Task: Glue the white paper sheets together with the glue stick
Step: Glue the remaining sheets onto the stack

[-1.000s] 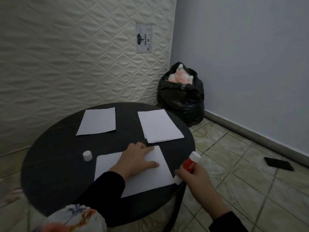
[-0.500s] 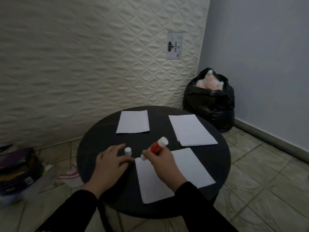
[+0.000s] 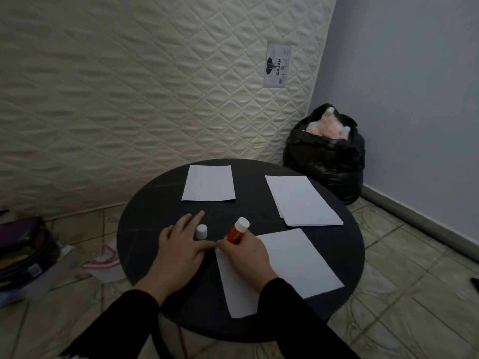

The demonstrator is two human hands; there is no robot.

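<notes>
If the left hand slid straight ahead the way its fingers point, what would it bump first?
Probably the small white cap, standing on the table right by the left hand fingers. Farther along that line lies the far-left paper sheet.

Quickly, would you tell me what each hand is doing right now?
Left hand: open, flat on the table, beside the cap.
Right hand: closed around the glue stick.

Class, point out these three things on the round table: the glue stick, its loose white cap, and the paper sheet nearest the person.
glue stick (image 3: 235, 233): head view, on its red barrel.
white cap (image 3: 201, 231): head view, on its side.
nearest paper sheet (image 3: 298, 265): head view, on its bare middle.
</notes>
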